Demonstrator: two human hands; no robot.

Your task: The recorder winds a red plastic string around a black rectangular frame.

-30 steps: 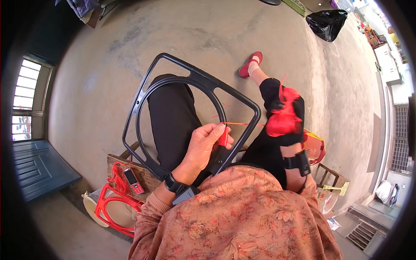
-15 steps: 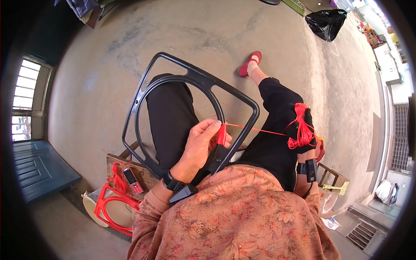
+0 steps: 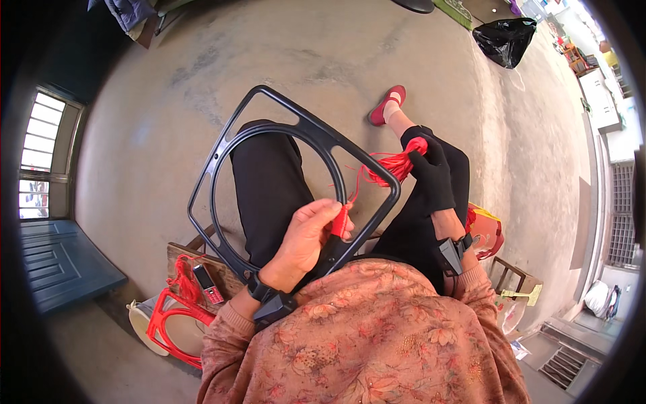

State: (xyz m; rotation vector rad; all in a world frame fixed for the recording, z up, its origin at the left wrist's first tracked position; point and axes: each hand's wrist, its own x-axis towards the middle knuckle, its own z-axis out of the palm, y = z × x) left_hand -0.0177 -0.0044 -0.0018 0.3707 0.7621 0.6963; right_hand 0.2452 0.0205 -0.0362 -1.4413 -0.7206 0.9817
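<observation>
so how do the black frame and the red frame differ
The black frame is mostly bare black, with a short red wrap on its ring; the red frame looks red throughout where visible. The left hand holds the black frame; no hand touches the red frame at lower left. Both have a rounded opening.

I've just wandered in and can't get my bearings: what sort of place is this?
Probably a house or small home workshop, though I can't be certain: it has a stained grey-beige concrete floor, a blue, door-like panel with raised rectangles and a bright, barred rectangular window.
</observation>
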